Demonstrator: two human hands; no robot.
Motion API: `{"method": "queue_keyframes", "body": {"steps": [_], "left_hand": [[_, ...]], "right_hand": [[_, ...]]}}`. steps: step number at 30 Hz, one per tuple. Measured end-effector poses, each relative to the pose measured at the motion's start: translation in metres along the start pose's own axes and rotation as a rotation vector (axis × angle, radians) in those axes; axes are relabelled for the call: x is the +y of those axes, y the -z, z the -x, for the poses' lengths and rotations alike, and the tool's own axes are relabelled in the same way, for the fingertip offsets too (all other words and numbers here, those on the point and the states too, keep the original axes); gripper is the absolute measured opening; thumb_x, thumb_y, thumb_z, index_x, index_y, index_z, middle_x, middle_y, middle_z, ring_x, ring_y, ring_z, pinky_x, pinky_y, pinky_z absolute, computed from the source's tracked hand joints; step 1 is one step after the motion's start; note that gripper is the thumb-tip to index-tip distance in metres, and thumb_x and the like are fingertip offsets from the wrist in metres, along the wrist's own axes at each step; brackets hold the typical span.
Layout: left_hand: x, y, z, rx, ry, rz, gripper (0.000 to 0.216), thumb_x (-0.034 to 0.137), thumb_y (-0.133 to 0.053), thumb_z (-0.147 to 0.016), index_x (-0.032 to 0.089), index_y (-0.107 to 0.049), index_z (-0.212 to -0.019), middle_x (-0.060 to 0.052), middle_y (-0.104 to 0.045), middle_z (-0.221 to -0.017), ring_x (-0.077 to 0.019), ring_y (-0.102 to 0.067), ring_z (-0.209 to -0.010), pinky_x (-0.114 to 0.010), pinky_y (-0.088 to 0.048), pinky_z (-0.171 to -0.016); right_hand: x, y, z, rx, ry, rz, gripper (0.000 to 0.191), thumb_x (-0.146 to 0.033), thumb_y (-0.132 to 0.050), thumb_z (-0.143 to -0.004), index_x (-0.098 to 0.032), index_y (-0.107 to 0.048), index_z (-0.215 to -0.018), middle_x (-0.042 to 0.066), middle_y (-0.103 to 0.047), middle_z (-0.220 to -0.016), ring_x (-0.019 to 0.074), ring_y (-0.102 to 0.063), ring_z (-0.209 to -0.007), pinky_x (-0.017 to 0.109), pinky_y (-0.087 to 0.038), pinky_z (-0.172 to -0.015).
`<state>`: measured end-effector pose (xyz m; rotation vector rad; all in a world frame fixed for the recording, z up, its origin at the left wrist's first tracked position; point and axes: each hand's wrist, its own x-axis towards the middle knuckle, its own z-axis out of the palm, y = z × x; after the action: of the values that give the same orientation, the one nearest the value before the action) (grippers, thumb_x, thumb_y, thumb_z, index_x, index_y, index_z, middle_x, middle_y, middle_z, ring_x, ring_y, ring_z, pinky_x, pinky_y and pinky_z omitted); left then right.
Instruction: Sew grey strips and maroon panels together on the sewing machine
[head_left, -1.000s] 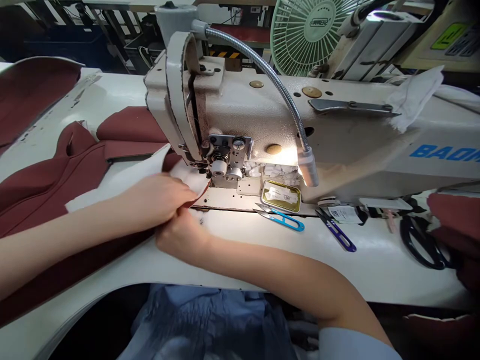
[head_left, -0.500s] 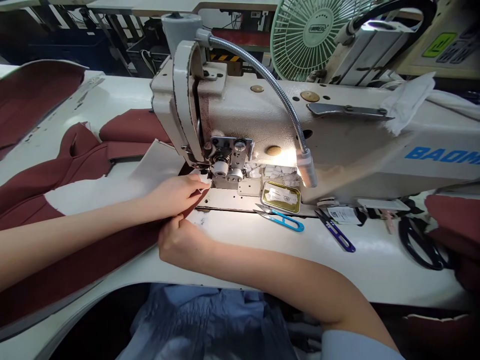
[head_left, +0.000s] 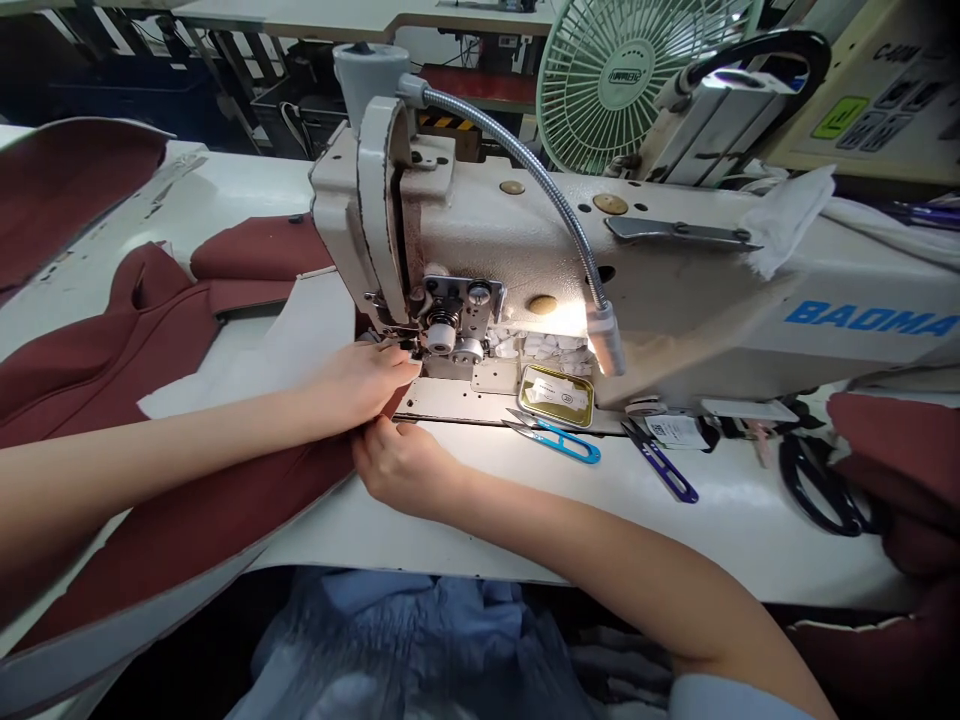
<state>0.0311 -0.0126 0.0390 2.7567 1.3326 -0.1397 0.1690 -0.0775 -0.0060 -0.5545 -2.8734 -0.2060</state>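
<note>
Dark red fabric (head_left: 247, 530) with a pale backing stretches from the left up to the sewing machine (head_left: 480, 235). My left hand (head_left: 356, 382) lies over the fabric close to the needle area, its fingers pressed together at the edge; what is under the fingertips is partly hidden. Just below it, my right hand (head_left: 405, 462) is closed on the fabric's near edge in front of the presser foot. A white panel (head_left: 311, 320) of the same work lies behind my left hand. The needle itself is hidden by the machine head.
Right of the needle lie a small metal tin (head_left: 556, 395), blue thread snips (head_left: 559, 440), purple thread snips (head_left: 664, 465) and black-handled scissors (head_left: 817, 490). A lamp (head_left: 604, 340) hangs over the machine bed. A green fan (head_left: 626, 80) stands behind.
The fabric and white panel have shifted toward the machine. My right hand has moved right and slightly up, nearer the needle. My left hand has flattened more over the fabric. The view has shifted slightly.
</note>
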Motion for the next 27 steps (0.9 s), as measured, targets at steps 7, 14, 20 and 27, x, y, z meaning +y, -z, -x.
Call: {"method": "queue_keyframes", "body": {"steps": [7,14,20,27], "left_hand": [[-0.01,-0.004,-0.004,0.059,-0.19,-0.251,0.026,0.007,-0.042,-0.09,0.013,-0.066,-0.099,-0.011,-0.064,-0.086,-0.0241,-0.059,-0.087,-0.037,-0.042,-0.078],[0.003,0.002,0.002,0.028,-0.167,-0.331,0.028,0.005,-0.039,-0.091,0.011,-0.065,-0.103,-0.014,-0.065,-0.092,-0.0274,-0.058,-0.093,-0.04,-0.042,-0.084],[0.031,0.017,0.01,-0.112,-0.059,-0.329,0.025,0.002,-0.041,-0.088,0.008,-0.064,-0.096,-0.015,-0.065,-0.087,-0.0309,-0.061,-0.087,-0.043,-0.044,-0.077],[0.027,0.016,0.003,-0.162,0.036,-0.191,0.027,0.0,-0.042,-0.084,0.012,-0.063,-0.096,-0.012,-0.063,-0.092,-0.0262,-0.062,-0.078,-0.037,-0.043,-0.062]], "right_hand": [[0.023,0.007,0.022,-0.03,0.006,-0.031,0.038,-0.007,-0.035,-0.096,0.0,-0.054,-0.128,0.025,-0.062,-0.125,0.0243,-0.061,-0.104,0.033,-0.051,-0.063],[0.038,0.003,0.035,-0.028,-0.024,-0.041,0.04,-0.009,-0.035,-0.099,-0.007,-0.053,-0.134,0.018,-0.058,-0.134,0.0253,-0.056,-0.121,0.034,-0.052,-0.071],[0.037,0.003,0.035,-0.039,-0.089,-0.038,0.033,-0.008,-0.04,-0.095,-0.005,-0.06,-0.122,0.021,-0.061,-0.129,0.0269,-0.057,-0.117,0.033,-0.05,-0.068],[0.032,0.007,0.031,-0.051,-0.146,-0.047,0.031,-0.009,-0.046,-0.092,-0.004,-0.058,-0.12,0.023,-0.061,-0.125,0.0298,-0.053,-0.117,0.035,-0.048,-0.067]]}}
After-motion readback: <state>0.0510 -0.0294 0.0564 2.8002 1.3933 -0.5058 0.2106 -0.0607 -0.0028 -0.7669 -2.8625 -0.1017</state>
